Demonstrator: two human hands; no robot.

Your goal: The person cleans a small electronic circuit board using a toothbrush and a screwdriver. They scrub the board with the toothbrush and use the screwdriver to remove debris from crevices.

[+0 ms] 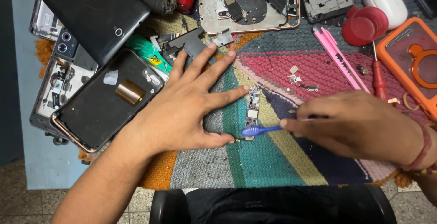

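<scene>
Both hands busy: left hand [184, 103] spread flat beside circuit board [252, 108] on knitted mat [264, 160], steadying it; right hand [359, 124] pinches blue brush [259, 130] onto its lower end.

A dark tablet [93, 12] lies at eleven o'clock, a black rectangle lying face down, back and small round lens up. Just below it, at ten o'clock, a crumpled green packet [148, 53] with a yellow patch pokes out between the tablet and a black phone back [102, 99]. That phone back at nine o'clock carries a white sticker [110, 77] and a copper-coloured label [129, 92]. No lit screens anywhere.
</scene>
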